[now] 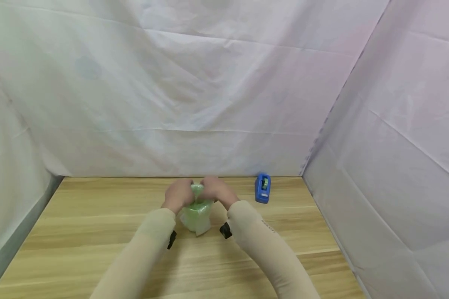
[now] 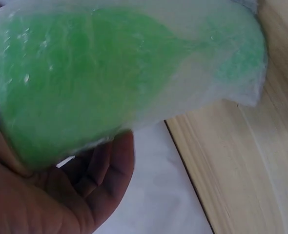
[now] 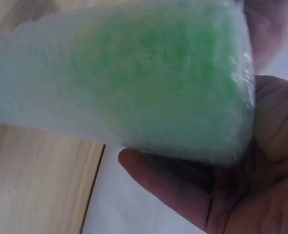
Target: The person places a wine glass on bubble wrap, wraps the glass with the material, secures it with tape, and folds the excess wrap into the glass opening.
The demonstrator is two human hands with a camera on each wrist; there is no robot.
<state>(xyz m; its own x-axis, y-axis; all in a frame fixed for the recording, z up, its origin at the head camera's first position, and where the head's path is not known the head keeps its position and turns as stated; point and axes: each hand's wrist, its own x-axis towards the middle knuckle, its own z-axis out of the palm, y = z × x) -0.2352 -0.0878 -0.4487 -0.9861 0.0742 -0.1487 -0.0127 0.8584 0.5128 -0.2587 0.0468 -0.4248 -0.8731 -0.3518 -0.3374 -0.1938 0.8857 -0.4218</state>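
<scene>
A green goblet-shaped thing bundled in clear bubble wrap (image 1: 196, 218) stands roughly upright between both hands in the head view. Its wide green end (image 2: 80, 73) narrows to a waist and flares again at the other end in the left wrist view. At the upper left of the bundle, my left hand (image 1: 177, 194) holds the wrap with curled fingers. My right hand (image 1: 220, 190) grips the upper right side, its thumb or a finger (image 3: 163, 183) lying along the wrap in the right wrist view. The hands cover part of the bundle's top in the head view.
To the right, near the back edge of the wooden table (image 1: 97, 232), is a blue tape dispenser (image 1: 262, 189) with a greenish roll. White cloth (image 1: 194, 104) hangs behind the table and along both sides. Black wrist cameras (image 1: 225, 230) sit below the wrists.
</scene>
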